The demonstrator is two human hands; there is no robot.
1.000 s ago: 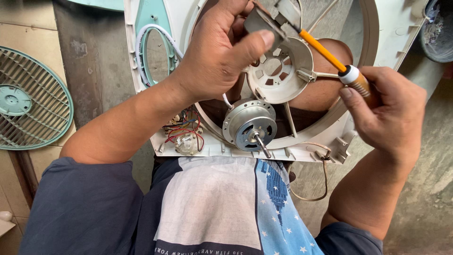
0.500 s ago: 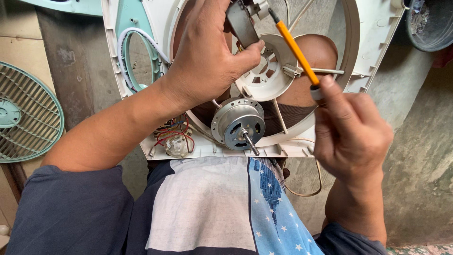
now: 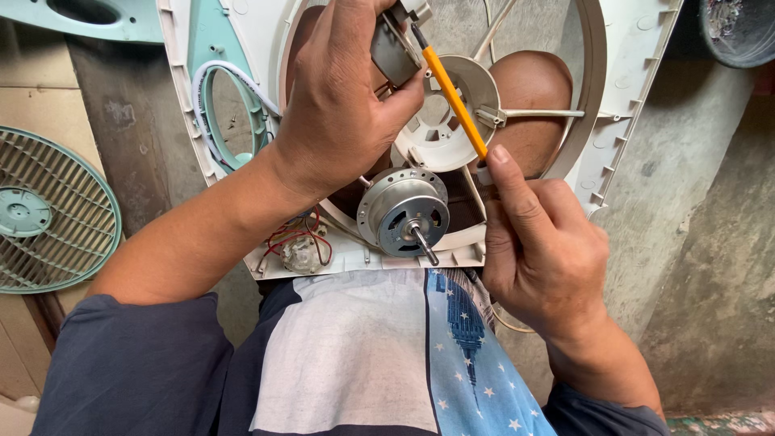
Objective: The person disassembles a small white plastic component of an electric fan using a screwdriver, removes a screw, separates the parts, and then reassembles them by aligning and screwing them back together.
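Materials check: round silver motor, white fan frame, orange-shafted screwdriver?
Round silver motor: looks like bare metal, dull grey sheen, with a steel-looking shaft. White square fan frame: moulded plastic by its matte surface and thin ribs. Orange-shafted screwdriver in the right hand: orange part looks like a glossy plastic sleeve; dark tip probably metal. Small grey part in the left hand: cannot tell.

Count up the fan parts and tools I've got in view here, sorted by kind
Screwdriver, orange shaft, in the right hand: 1
Small grey part in the left hand: 1
Round metal motor: 1
White fan housing: 1
Teal fan grille: 1
Total: 5
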